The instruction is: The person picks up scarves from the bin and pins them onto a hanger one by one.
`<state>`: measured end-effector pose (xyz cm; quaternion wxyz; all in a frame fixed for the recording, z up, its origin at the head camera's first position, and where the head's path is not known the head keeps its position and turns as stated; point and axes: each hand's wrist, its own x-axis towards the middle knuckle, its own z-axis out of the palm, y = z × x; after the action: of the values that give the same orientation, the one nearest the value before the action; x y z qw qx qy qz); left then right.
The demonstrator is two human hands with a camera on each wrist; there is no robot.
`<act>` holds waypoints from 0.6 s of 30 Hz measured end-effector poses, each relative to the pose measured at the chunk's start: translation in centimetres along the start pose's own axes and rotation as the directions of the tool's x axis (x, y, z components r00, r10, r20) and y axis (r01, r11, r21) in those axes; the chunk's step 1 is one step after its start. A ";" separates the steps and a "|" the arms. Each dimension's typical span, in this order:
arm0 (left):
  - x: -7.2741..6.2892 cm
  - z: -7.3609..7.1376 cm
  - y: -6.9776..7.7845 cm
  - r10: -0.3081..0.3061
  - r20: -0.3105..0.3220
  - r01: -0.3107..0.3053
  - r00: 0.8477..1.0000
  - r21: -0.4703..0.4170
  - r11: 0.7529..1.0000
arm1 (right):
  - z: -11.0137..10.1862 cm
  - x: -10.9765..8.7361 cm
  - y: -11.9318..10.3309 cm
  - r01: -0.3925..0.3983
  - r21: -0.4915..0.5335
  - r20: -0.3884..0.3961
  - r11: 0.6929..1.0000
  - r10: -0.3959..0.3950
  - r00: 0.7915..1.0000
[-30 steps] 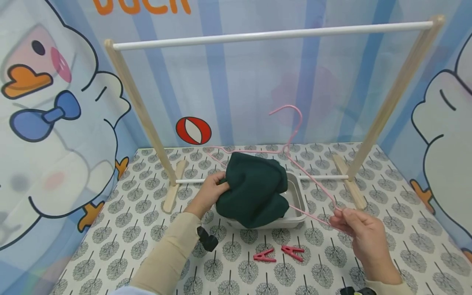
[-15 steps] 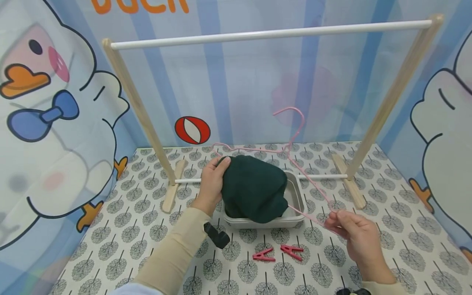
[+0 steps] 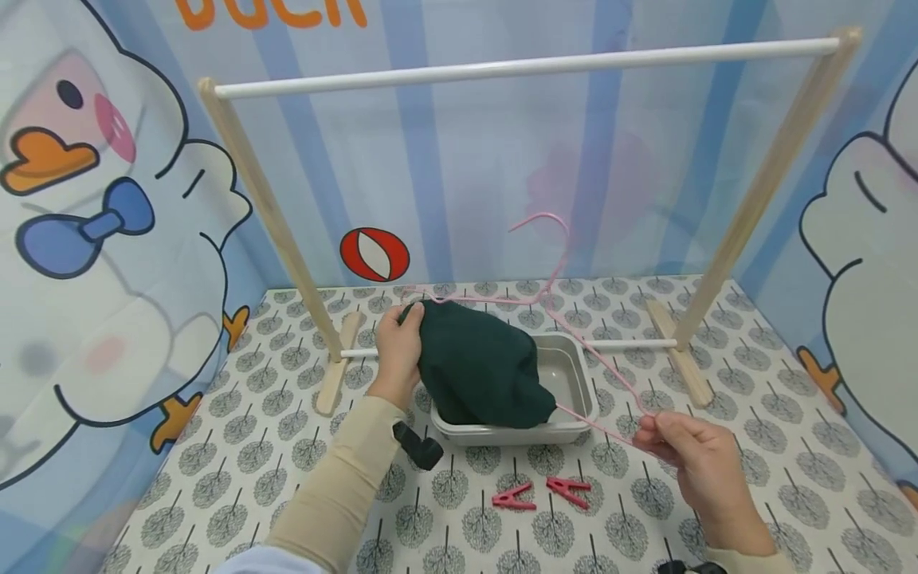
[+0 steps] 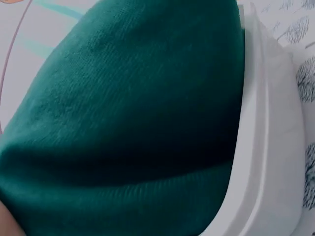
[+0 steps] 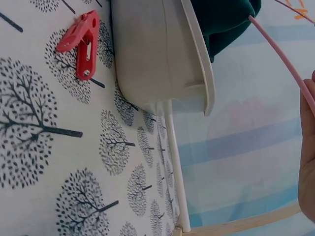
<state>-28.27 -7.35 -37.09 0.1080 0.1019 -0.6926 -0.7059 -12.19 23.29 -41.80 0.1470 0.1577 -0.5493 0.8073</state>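
Note:
A dark green cloth (image 3: 480,367) hangs over the lower bar of a pink wire hanger (image 3: 602,360), above a pale grey plastic basin (image 3: 574,375). My left hand (image 3: 398,351) pinches the cloth's upper left corner close to the hanger's left end. My right hand (image 3: 699,466) grips the hanger's right corner, and the hook points up and left. In the left wrist view the cloth (image 4: 133,108) fills most of the picture beside the basin's rim (image 4: 251,123). The right wrist view shows the hanger's bar (image 5: 280,54) running from the cloth to the right hand (image 5: 307,162).
Two red clothespins (image 3: 513,497) lie on the tree-patterned tablecloth in front of the basin. Behind it stands a drying rack with a white top rail (image 3: 531,68) and wooden posts (image 3: 767,199). Its white lower rod (image 3: 631,345) passes behind the basin. Cartoon-printed walls enclose the table.
My left hand has shifted from the cloth's side to its upper corner and drawn it left, spreading it flatter. The hanger's hook has swung left, while my right hand keeps its grip.

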 end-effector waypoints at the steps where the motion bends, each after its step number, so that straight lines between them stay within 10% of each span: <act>1: 0.1 -0.1 0.0 -0.001 -0.018 0.001 1.000 0.038 0.999 | 0.0 0.0 -0.1 0.009 -0.003 0.003 1.000 -0.009 1.000; 10: 0.6 -0.9 -0.5 0.173 -0.020 -0.145 0.985 0.460 0.876 | 0.1 0.1 -0.4 0.050 -0.002 0.068 0.999 -0.050 0.996; 18: 0.6 -1.0 -1.0 0.200 -0.005 -0.182 0.980 0.389 0.903 | 0.5 0.0 -0.4 -0.015 -0.097 -0.029 0.995 0.012 1.000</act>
<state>-28.56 -8.44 -38.12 0.1700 0.0686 -0.8220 -0.5391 -12.00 23.02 -41.29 0.1569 0.1352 -0.5870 0.7826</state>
